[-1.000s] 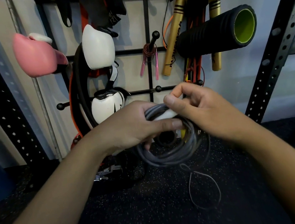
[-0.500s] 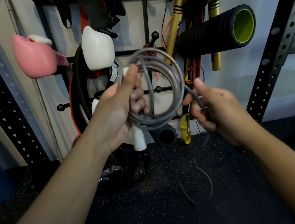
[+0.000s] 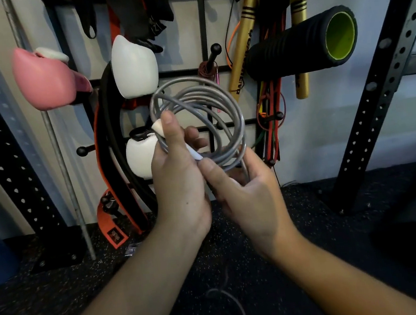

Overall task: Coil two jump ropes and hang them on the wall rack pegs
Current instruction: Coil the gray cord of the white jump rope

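**Nearly wound: grey jump rope coil being finished below the knobbed peg**

Right now the person is holding a grey jump rope [image 3: 198,121] as a stack of round loops just below the knobbed peg [image 3: 215,49] of the wall rack [image 3: 203,24]. The left hand [image 3: 180,176] is clamping the near side of the coil together with a white handle [image 3: 159,128], thumb lying over the strands. The right hand [image 3: 245,192] is pinching the strands at the bottom of the coil, fingers curled around them. A loose tail of the rope [image 3: 235,300] is trailing far below that peg, down toward the dark floor [image 3: 61,293].

Judging by this, the coiling step is being wrapped up rather than done: the tail is not yet gathered in. A dark red rope with pink handles [image 3: 207,70] is hanging on the knobbed peg already. The next move likely calls for drawing the tail into the loops, keeping them pinched flat, then lifting the coil's opening over a free peg, perhaps the one [image 3: 278,115] lower and right of the knobbed peg.
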`<state>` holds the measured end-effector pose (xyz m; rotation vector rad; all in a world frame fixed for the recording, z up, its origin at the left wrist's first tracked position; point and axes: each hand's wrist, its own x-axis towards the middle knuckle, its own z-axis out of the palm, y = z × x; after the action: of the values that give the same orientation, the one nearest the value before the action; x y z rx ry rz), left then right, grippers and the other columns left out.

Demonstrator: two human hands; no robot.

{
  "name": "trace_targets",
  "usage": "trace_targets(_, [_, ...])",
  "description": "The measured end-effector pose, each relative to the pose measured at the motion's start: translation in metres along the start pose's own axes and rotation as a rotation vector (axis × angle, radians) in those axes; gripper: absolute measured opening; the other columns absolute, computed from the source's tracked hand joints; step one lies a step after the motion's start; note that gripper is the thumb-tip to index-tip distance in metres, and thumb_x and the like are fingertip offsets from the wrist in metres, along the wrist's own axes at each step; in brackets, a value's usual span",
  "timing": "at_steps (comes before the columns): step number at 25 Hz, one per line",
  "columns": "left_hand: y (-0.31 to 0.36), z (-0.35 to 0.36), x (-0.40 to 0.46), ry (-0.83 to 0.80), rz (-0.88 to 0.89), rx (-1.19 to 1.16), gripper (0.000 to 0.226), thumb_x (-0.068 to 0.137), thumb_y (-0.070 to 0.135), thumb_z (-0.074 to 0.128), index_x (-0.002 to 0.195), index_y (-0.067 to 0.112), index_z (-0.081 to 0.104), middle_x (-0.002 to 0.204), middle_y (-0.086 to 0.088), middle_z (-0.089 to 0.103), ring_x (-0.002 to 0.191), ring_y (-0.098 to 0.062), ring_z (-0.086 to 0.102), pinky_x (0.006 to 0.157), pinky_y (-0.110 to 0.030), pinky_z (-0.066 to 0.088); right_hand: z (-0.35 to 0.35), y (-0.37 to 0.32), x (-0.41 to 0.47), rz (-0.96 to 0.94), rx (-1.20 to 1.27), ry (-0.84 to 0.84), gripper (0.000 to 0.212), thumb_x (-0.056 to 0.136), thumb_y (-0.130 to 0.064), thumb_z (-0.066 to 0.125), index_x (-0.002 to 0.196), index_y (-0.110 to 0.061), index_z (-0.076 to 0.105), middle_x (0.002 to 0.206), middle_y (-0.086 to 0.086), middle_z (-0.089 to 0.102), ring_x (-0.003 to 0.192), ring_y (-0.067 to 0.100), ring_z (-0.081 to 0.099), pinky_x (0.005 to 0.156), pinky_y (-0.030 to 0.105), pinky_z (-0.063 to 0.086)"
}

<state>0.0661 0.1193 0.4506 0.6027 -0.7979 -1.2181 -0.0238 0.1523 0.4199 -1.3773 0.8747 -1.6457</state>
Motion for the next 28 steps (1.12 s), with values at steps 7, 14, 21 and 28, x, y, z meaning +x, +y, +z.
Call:
trace_targets(7, [-0.015, -0.010, 0.002, -0.173, -0.037, 0.175, 0.034, 0.099, 0.040, 0.062, 0.098, 0.006, 0.067, 0.086, -0.018, 0.070, 0.084, -0.027, 0.070, 0.078, -0.045, 0.059, -0.021, -0.019, 0.020, 0.217, -0.074, 0.159, 0.017, 0.093, -0.029, 0.070, 0.098, -0.012, 0.071, 0.071, 0.023, 0.057, 0.043, 0.013, 0.041, 0.034, 0.018, 0.023])
trace_targets(14, [0.046, -0.040, 0.046, -0.572, 0.026, 0.750, 0.077, 0.069, 0.023, 0.093, 0.135, 0.028, 0.054, 0.112, -0.004, 0.077, 0.101, -0.016, 0.075, 0.100, -0.041, 0.056, -0.064, -0.052, 0.038, 0.189, -0.492, -0.089, 0.017, 0.093, -0.013, 0.069, 0.094, 0.004, 0.070, 0.072, 0.020, 0.058, 0.038, 0.007, 0.041, 0.034, 0.015, 0.028])
trace_targets(21, [0.069, -0.009, 0.006, -0.878, 0.412, 1.742, 0.110, 0.058, 0.068, 0.086, 0.146, 0.057, 0.022, 0.145, 0.023, 0.051, 0.127, -0.004, 0.048, 0.105, -0.034, 0.039, -0.056, -0.053, 0.036, 0.058, -0.970, -0.520, 0.014, 0.076, -0.042, 0.074, 0.081, -0.030, 0.071, 0.075, 0.002, 0.071, 0.063, 0.019, 0.064, 0.060, 0.030, 0.053])
trace_targets(28, [0.035, -0.017, 0.021, -0.926, 0.005, 1.420, 0.074, 0.054, 0.043, 0.098, 0.116, 0.043, 0.057, 0.102, 0.019, 0.072, 0.093, 0.002, 0.067, 0.088, -0.030, 0.055, -0.056, -0.048, 0.033, 0.037, -0.997, -0.564, 0.029, 0.080, -0.032, 0.081, 0.098, -0.036, 0.058, 0.085, -0.011, 0.072, 0.073, 0.004, 0.069, 0.067, 0.029, 0.058])
